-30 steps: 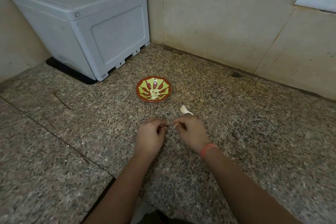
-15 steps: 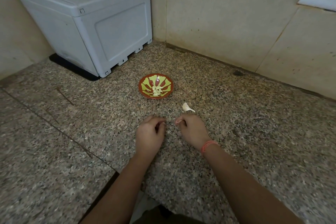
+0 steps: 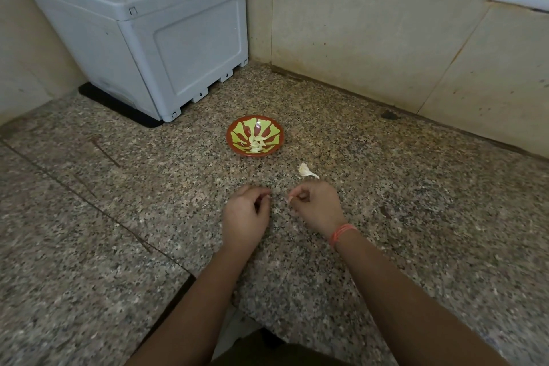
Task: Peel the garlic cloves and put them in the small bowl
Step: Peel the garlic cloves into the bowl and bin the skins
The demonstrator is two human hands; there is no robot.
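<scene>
a grey plastic box (image 3: pixel 178 38) stands behind our small red-and-green bowl (image 3: pixel 230 140); the white garlic piece (image 3: pixel 304 170) points its tail right. our right hand (image 3: pixel 319 205) pinches a pale scrap (image 3: pixel 288 200); our left hand (image 3: pixel 245 217) curls its fingers, contents unclear.

Observed peeled cloves (image 3: pixel 257 144) in small bowl (image 3: pixel 272 130) on counter (image 3: pixel 416 202). Noted loose garlic piece (image 3: pixel 305 171) near right hand (image 3: pixel 317 205), pinching pale scrap (image 3: pixel 288 199). Found left hand (image 3: pixel 246 214) curled, apart; contents indeterminate.

My bench (image 3: pixel 416 217) is speckled granite, smooth with a dull polish. On it the small bowl (image 3: pixel 229 140) looks glossy and glazed. Behind the bowl the grey box (image 3: pixel 178 47) is matt plastic. Right of the bowl, the garlic piece (image 3: pixel 304 170) looks dry and papery.
</scene>
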